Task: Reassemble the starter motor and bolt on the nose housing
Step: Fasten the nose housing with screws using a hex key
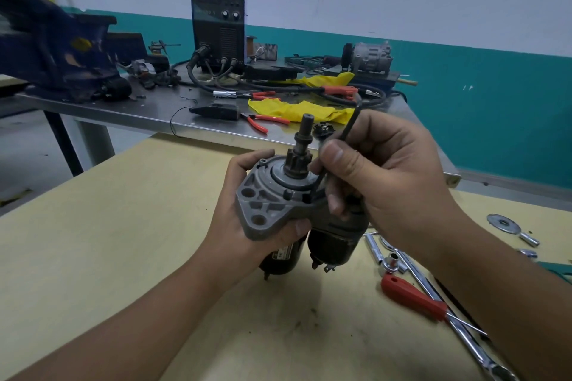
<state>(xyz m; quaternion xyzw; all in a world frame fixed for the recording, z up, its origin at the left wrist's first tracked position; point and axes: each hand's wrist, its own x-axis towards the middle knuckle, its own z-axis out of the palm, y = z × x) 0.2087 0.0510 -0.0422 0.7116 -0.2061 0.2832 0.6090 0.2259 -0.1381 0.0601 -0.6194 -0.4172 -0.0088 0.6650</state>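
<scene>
Gripping the starter motor (309,219) from its left side, the left hand (247,226) is curling round the cast nose housing (263,204): fingertips are hooking over the far rim, and the thumb is pressing the near lower edge of the flange. The housing is dull grey metal, rough-cast, with ribbed pockets and round mounting holes. The motor is standing nearly upright above the pale yellow table (93,241), its long axis running from the two dark cylindrical bodies below the grip up to the splined shaft (305,136) and toothed pinion (298,162), which are pointing up and slightly away from the person.

Just right of the shaft, the right hand (387,182) is pinching a thin black hex key (346,133) between thumb and curled fingers. The key is leaning up and to the right, and its lower end is reaching down to the housing face, probably into a bolt head, though the tip is too small to make out.

Lower right of that hand, chrome sockets and extension bars (393,263), a red-handled screwdriver (411,295) and a flat washer (503,223) are lying on the table.
</scene>
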